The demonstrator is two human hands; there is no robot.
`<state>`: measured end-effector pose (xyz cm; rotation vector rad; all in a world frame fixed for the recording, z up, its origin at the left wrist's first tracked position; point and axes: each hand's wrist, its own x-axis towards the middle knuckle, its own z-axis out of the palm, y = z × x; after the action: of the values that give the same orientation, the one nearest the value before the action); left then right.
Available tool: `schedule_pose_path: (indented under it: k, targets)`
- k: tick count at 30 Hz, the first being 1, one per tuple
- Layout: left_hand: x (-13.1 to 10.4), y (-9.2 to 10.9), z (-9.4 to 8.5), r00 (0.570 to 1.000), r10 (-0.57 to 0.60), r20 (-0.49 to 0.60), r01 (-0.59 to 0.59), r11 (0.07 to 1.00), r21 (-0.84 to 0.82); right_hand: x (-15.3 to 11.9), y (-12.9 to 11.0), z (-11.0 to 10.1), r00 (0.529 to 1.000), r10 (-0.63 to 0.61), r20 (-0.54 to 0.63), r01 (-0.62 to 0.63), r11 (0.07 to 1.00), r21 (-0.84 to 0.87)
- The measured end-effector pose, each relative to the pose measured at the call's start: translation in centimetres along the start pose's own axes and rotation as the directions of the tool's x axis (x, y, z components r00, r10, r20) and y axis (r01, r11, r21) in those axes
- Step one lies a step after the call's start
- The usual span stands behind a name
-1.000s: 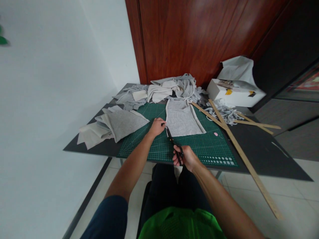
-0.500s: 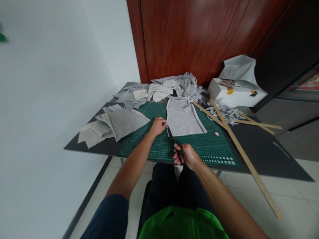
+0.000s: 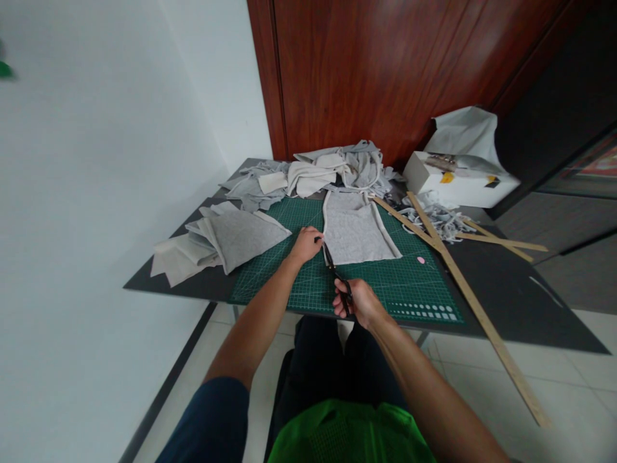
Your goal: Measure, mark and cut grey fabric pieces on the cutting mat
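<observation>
At seven o'clock of the flat grey cloth panel (image 3: 361, 233), black metal scissors (image 3: 330, 263) gripped by the right hand (image 3: 362, 301) could, if slipping, nick the left hand (image 3: 304, 246) pinching its edge.

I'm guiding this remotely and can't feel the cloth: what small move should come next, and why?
Probably a short, careful snip along the left edge of the grey cloth: the right hand holds black scissors with the blades at that edge, and the left hand is at the same edge, close to the blade tips.
</observation>
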<state>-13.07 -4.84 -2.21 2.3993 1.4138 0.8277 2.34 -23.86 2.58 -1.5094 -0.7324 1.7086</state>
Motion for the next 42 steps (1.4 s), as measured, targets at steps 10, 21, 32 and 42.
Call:
schedule_pose_path:
  k: [10,21,32,42]
  targets:
    - [0.0,0.1,-0.2,1.0,-0.012,-0.001,0.012,1.0,-0.007,0.2,-0.3,0.4,1.0,0.001,-0.018,-0.001,1.0,0.018]
    - [0.0,0.2,-0.2,1.0,-0.023,0.005,0.023,1.0,-0.008,0.9,-0.5,0.5,1.0,0.006,-0.006,-0.006,1.0,0.022]
    - [1.7,0.5,-0.2,0.999,-0.042,0.016,0.041,0.995,0.091,0.7,-0.8,0.5,1.0,-0.018,0.014,0.018,1.0,-0.008]
    - [2.9,-1.2,-0.2,0.998,0.051,0.036,-0.054,0.995,0.089,0.8,-0.7,0.0,0.999,0.006,0.051,-0.008,0.999,0.043]
